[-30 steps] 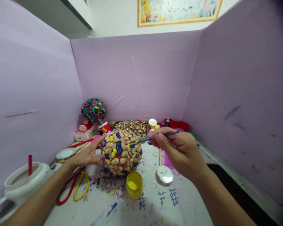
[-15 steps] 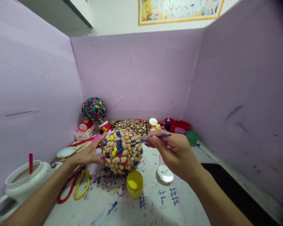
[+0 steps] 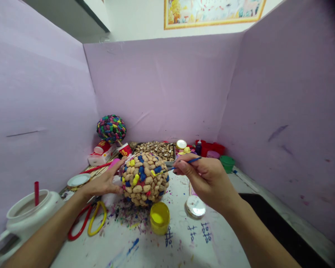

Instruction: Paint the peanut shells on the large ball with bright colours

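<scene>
A ball covered in peanut shells (image 3: 144, 179), some painted blue, yellow and red, rests on the paint-splattered table (image 3: 184, 242). My left hand (image 3: 102, 182) presses against its left side, fingers wrapped on it. My right hand (image 3: 206, 178) pinches a thin blue paintbrush (image 3: 178, 166) whose tip touches a shell on the ball's upper right. An open pot of yellow paint (image 3: 159, 218) stands just in front of the ball.
A white lid (image 3: 195, 207) lies right of the pot. Scissors with red and yellow handles (image 3: 86, 223) and a white jug (image 3: 25, 216) sit at left. Behind are a tray of shells (image 3: 156, 149), a fully painted ball (image 3: 111, 128), paint pots (image 3: 212, 149). Purple boards wall the table.
My right hand moved left, bringing the brush tip onto the ball's upper right shells. My left hand and the ball stayed put.
</scene>
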`<action>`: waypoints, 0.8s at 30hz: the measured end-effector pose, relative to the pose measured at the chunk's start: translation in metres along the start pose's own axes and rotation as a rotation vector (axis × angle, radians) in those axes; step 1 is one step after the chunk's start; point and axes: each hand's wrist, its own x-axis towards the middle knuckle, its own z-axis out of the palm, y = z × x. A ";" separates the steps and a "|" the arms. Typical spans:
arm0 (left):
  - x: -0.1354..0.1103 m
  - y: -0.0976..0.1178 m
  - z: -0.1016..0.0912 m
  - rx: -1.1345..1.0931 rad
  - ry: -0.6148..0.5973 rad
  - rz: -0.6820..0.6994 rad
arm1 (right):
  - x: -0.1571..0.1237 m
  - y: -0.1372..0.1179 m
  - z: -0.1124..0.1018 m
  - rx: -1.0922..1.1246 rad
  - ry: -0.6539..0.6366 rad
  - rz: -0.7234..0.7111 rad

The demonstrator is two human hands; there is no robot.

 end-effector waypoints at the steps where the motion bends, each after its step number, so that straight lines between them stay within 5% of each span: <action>1: 0.000 0.000 0.000 0.000 0.001 0.004 | 0.000 0.001 0.000 -0.002 0.010 -0.004; 24: 0.002 0.005 0.000 0.002 0.009 -0.030 | 0.000 0.003 0.004 -0.012 0.069 -0.031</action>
